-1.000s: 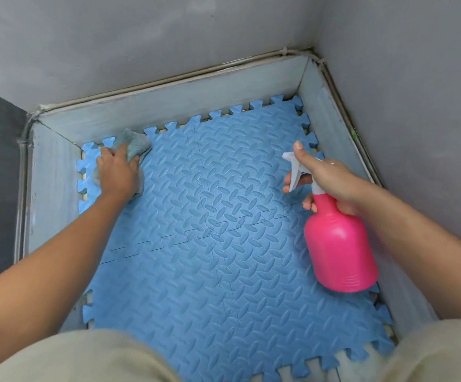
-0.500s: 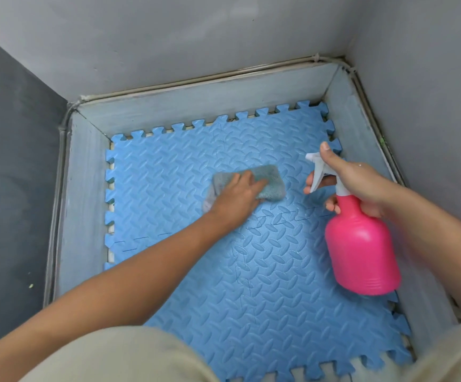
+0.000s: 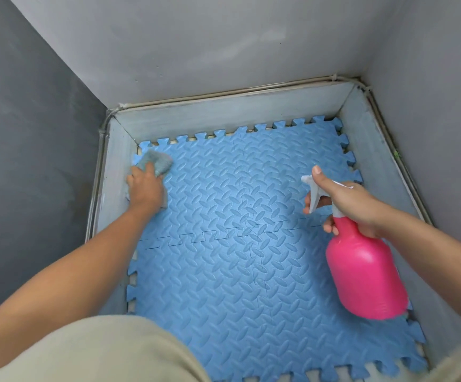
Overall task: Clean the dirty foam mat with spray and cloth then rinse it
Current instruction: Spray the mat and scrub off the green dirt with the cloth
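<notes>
A blue foam mat (image 3: 237, 244) of interlocking tiles with a raised pattern covers the floor of a grey walled corner. My left hand (image 3: 145, 188) presses a grey-blue cloth (image 3: 156, 162) flat onto the mat's far left corner, next to the left skirting. My right hand (image 3: 347, 201) holds a pink spray bottle (image 3: 364, 274) by its neck above the mat's right side, with the index finger lying along the top of the white trigger head (image 3: 314, 193). The nozzle points left over the mat.
Pale grey skirting (image 3: 223, 117) rims the mat at the back, left and right, with grey walls (image 3: 196, 45) rising above it. My knees in beige fabric (image 3: 99, 351) fill the bottom edge. The mat's toothed edges leave narrow gaps of floor.
My left hand has slid the cloth from the mat's middle back to the far left corner. The right hand and bottle have kept their pose. The view has tilted up.
</notes>
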